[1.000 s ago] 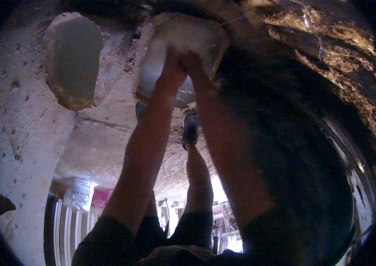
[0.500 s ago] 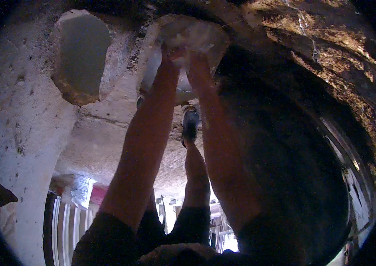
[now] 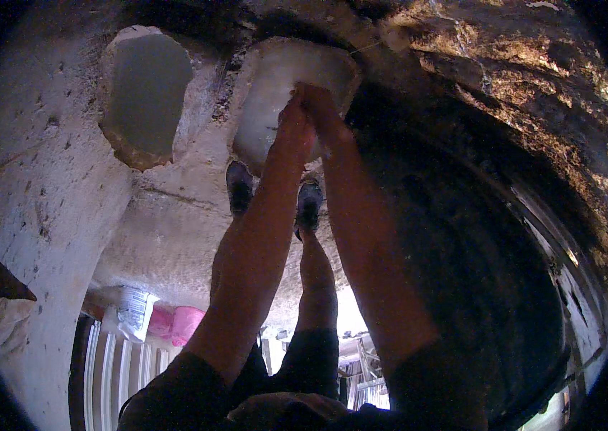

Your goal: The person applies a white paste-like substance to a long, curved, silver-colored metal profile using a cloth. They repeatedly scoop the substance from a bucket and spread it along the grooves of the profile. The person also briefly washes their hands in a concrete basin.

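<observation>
Both arms reach forward over a pale, rough-rimmed basin [image 3: 257,118] holding cloudy, light liquid. Above its surface my left hand [image 3: 294,121] and my right hand [image 3: 320,106] meet, pressed against each other. The fingers look bent and closed together; whether something small lies between them is hidden. My hands appear wet. To the left of this basin is a second, oval opening [image 3: 147,97] filled with still, grey-green liquid, and neither hand is near it.
My shoes [image 3: 239,188] stand on the rough floor at the basin's near edge. A large dark rounded shape [image 3: 462,287] fills the right side, below a rough brown wall [image 3: 534,86]. Pink bundles [image 3: 185,325] and a white sack [image 3: 134,312] lie at lower left.
Half a second ago my hands were farther forward and lower, blurred among splashing at the liquid. Now they are raised, closer to me, and joined. The liquid looks calmer.
</observation>
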The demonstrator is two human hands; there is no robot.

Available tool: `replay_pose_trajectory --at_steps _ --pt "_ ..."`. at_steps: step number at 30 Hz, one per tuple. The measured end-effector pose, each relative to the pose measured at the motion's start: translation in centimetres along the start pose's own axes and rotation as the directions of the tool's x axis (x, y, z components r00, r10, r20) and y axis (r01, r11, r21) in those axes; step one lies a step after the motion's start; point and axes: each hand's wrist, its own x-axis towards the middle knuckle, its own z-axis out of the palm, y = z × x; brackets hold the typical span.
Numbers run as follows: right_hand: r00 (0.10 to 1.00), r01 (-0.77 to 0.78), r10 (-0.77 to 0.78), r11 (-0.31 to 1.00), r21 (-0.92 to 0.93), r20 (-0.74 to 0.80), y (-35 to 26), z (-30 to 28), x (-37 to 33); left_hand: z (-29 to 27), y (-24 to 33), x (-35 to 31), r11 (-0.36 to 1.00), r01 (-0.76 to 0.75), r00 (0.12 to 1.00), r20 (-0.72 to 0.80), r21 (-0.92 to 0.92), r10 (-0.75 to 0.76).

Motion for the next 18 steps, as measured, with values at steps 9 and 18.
replay_pose_trajectory --at_steps 9,18 --pt "0.954 0.103 0.018 0.917 -0.385 0.299 -0.1 2.0 5.1 2.6 7.3 -8.2 0.707 0.674 0.738 0.148 -0.216 -0.659" --pt "0.996 -0.089 0.09 0.996 -0.023 0.024 3.4 3.4 1.9 -1.8 -4.2 4.9 0.737 0.435 0.899 0.201 -0.518 -0.39"
